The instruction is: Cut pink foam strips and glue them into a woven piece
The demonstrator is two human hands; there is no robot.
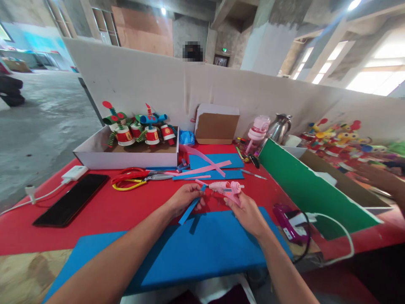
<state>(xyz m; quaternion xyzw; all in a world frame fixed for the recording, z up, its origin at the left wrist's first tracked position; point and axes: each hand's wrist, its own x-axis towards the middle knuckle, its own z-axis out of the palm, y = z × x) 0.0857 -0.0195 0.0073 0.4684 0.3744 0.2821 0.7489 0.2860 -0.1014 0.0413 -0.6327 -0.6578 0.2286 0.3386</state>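
Nearest the camera lies a large blue foam sheet (202,249), spread over the red table (126,207). Above it the left hand (185,199) pinches one end of a narrow blue strip (190,210) between thumb and fingers, the strip slanting down toward the sheet. The right hand (248,213) is closed around the grip of a pink hot-glue gun (228,188), whose nozzle points left at the strip's raised end, very near it; whether they touch is unclear. To do this gluing well, it seems wise to keep the fingertips back from the nozzle, lay a small bead, and hold the strip steady.

Left of the hands lie a dark phone (71,199) with a white charger (74,172), and red-and-yellow-handled scissors (133,178). Beyond are pink strips (205,168) on blue sheets. Farther back, an open white box (126,158) holds little paper-cup figures (139,131); beside it stand a cardboard box (217,126), a pink bottle (257,131) and a steel jug (280,126). At the right sits a green-sided box (303,185); another person's hand (378,177) reaches there. A pale partition (177,84) closes the table; behind it rise bare concrete pillars.
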